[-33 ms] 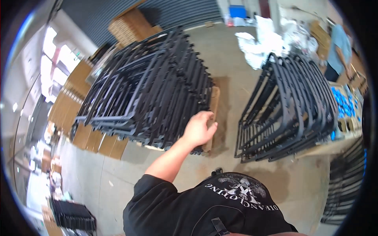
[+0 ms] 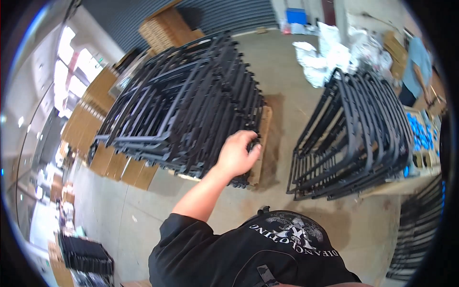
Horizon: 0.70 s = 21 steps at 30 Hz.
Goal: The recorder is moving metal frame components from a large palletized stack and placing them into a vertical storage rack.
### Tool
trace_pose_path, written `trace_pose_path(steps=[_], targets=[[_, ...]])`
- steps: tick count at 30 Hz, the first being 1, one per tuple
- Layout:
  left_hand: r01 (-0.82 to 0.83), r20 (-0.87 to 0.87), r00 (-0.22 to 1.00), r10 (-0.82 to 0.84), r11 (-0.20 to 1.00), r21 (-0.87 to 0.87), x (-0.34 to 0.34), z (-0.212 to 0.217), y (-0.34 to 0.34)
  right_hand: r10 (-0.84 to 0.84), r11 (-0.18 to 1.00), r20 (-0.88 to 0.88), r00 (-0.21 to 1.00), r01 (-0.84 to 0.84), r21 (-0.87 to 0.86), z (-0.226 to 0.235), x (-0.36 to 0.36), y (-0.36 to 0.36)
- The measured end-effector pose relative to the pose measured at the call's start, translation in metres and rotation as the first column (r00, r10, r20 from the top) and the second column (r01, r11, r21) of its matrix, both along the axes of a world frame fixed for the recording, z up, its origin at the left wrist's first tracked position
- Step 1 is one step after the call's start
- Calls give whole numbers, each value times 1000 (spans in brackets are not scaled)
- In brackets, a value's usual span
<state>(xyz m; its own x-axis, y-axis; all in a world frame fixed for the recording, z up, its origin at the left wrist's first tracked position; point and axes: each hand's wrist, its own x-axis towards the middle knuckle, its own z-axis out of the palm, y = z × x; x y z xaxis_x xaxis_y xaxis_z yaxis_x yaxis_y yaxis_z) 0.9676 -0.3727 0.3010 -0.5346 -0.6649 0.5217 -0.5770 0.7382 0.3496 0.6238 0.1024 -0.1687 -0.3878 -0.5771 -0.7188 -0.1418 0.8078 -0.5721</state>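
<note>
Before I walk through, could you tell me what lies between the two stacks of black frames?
Bare concrete floor separates the left stack from the right stack, per the head view.

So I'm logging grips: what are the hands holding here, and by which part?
The left hand grips the near corner of the black metal frame stack, fingers curled over its edge. The right hand isn't in view.

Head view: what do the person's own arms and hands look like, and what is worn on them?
Only one arm shows, the left. The left hand is bare: no glove, ring or watch visible. The forearm is bare too. A short black sleeve covers the upper arm, part of a black T-shirt with a pale printed design on it. The right hand is out of view.
</note>
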Motion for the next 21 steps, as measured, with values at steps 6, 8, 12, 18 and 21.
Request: trace_pose_path(steps=[6,8,12,18,21], targets=[[-480,-435,831,347,843,-244,213,104,-5,215,970,5,977,-213,-115,3,-10,-106],[-658,-559,694,454,715,-237,318,106,-37,256,956,4,967,-253,-146,12,2,-142],[-821,-787,238,570,551,151,550,111,-91,170,977,13,985,-167,-133,14,65,-219],[-139,-792,-85,604,780,610,821,102,-196,-347,931,318,883,365,1,-89,187,-225],[-187,-772,-72,632,752,632,872,92,-251,-328,938,240,914,345,-31,-62,262,-209]])
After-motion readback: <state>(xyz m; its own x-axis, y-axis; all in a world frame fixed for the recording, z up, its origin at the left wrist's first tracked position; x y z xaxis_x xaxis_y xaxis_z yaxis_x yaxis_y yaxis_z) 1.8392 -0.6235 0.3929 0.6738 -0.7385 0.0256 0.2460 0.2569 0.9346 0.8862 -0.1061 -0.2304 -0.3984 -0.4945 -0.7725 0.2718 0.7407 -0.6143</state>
